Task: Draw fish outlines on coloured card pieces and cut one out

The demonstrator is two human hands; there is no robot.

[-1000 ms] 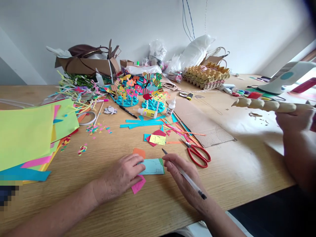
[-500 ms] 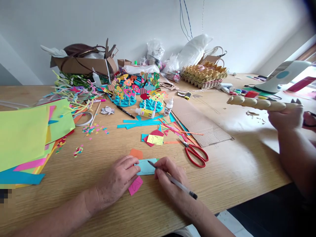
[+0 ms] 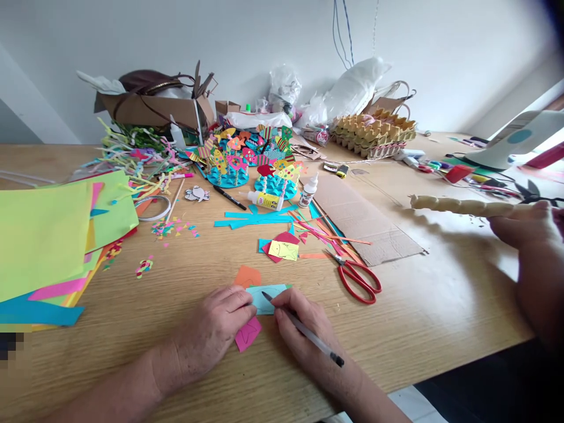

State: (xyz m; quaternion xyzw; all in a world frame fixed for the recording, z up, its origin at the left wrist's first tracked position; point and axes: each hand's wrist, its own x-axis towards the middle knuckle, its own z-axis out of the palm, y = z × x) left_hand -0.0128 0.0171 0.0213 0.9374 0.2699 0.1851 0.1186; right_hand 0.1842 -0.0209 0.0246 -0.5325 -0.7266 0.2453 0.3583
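Pen (image 3: pixel 308 333) grasped in the right hand (image 3: pixel 312 316) needs light strokes. Left hand (image 3: pixel 218 317), pinning the blue paper (image 3: pixel 265 306) at nine o'clock, should press evenly.

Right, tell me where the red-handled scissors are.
In the head view, the red-handled scissors lie on the table right of the pen hand, just below the near edge of the cardboard sheet.
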